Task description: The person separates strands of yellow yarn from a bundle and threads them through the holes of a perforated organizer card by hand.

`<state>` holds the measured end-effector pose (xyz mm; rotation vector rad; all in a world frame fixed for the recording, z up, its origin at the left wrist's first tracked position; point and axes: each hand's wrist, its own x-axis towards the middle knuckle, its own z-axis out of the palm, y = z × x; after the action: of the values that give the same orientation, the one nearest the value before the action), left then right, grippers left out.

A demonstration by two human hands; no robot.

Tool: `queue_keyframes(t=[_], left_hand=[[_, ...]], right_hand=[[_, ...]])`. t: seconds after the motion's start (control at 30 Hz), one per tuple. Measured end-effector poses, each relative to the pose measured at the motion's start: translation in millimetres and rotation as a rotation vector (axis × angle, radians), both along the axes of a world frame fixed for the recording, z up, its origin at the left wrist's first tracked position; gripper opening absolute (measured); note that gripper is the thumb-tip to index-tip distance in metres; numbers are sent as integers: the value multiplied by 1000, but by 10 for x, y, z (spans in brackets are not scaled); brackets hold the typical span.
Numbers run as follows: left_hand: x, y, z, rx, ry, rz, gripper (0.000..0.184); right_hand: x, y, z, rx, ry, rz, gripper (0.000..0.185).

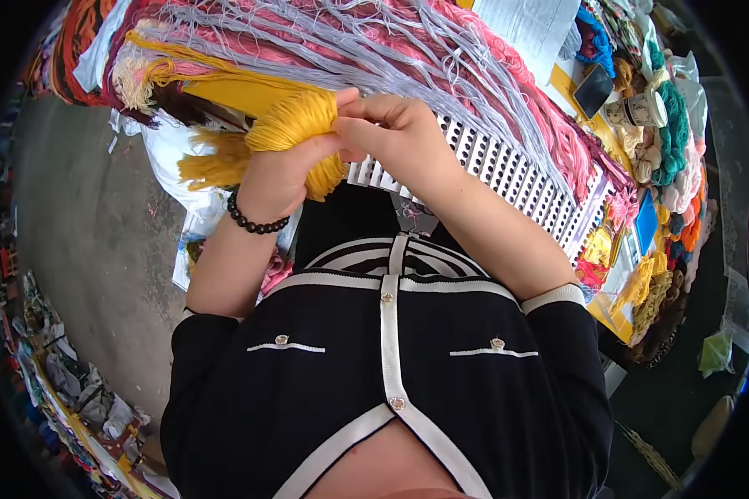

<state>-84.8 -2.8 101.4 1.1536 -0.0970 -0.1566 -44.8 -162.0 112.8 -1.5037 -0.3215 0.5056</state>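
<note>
While gripped in the left hand (276, 173), golden-yellow bundle of fine wound thread (293, 121) in the head view: sits raised in front of the body, just left of the long white rack with rows of round dark holes (491, 162), tail fanned out to the left.

Loose yellow strands (233, 73): run from the upper left toward the bundle, close beside the long lilac threads (370, 77).

Handling the bundle: probably calls for a firm left grip and a light right touch. Best to keep the turns flat and even, squeeze only enough to stop slipping, hold the strands gently taut, and avoid snagging the lilac threads or the black round-bead bracelet (256, 220).

Left hand: wraps closed around the bundle, thumb laid across the near face, wrist turned inward, elbow bent.

Right hand (395, 141): reaches in from the right, forearm slanting past the rack's near edge. Curls toward a pinch at the bundle's right edge; cannot tell whether closed on a strand, with the contact partly hidden.
</note>
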Motion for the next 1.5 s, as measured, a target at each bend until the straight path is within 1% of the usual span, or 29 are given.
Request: queue_keyframes(t=[0.03, 0.07, 0.13, 0.17, 0.2, 0.23, 0.27, 0.4, 0.53, 0.6, 0.7, 0.83, 0.9, 1.1, 1.2, 1.27, 1.5], left_hand=[[-1, -51, -17, -3, -2, 1, 38], [-7, -94, -54, 12, -17, 22, 41], [-23, -101, -63, 26, -31, 46, 44], [-32, -74, -38, -18, 45, -3, 44], [-41, -57, -25, -62, 121, -52, 44], [-52, -55, -29, -63, 121, -50, 44], [-59, -53, -36, -89, 146, -40, 43], [-82, -130, -17, -133, 190, 23, 41], [-92, -134, -113, -125, 119, -14, 37], [-108, -185, -119, -83, 83, 8, 38], [-136, -254, -121, -52, 54, 38, 38], [-146, -204, -69, -40, 52, 11, 38], [-157, -179, -2, -78, 168, 14, 40], [-137, -223, -90, -144, 146, 75, 38], [-132, -221, -84, -198, 177, 41, 38], [-134, -218, -81, -178, 162, 49, 37], [-132, -222, -110, -132, 142, 69, 36]], right_hand=[[-17, -8, 8, 42, 138, -30, 20], [-17, -27, -31, 115, 185, -43, 18], [-26, -92, -14, 122, 198, -25, 18], [-33, -110, -4, 132, 211, -9, 17], [-49, -111, 10, 131, 211, -7, 17], [-69, -111, 28, 117, 191, -45, 17], [-77, -109, 38, 103, 171, -83, 17], [-90, -130, 10, 134, 171, -65, 17], [-110, -134, 32, 129, 198, -79, 17], [-116, -132, 47, 120, 195, -82, 18], [-111, -129, 53, 123, 263, -118, 17], [-107, -128, -28, 138, 229, -126, 15], [-117, -122, -21, 141, 214, -128, 14], [-146, -126, -6, 148, 189, -119, 16], [-163, -130, 3, 183, 178, -117, 16], [-159, -130, -9, 142, 188, -138, 17], [-161, -135, 19, 155, 198, -148, 18]])
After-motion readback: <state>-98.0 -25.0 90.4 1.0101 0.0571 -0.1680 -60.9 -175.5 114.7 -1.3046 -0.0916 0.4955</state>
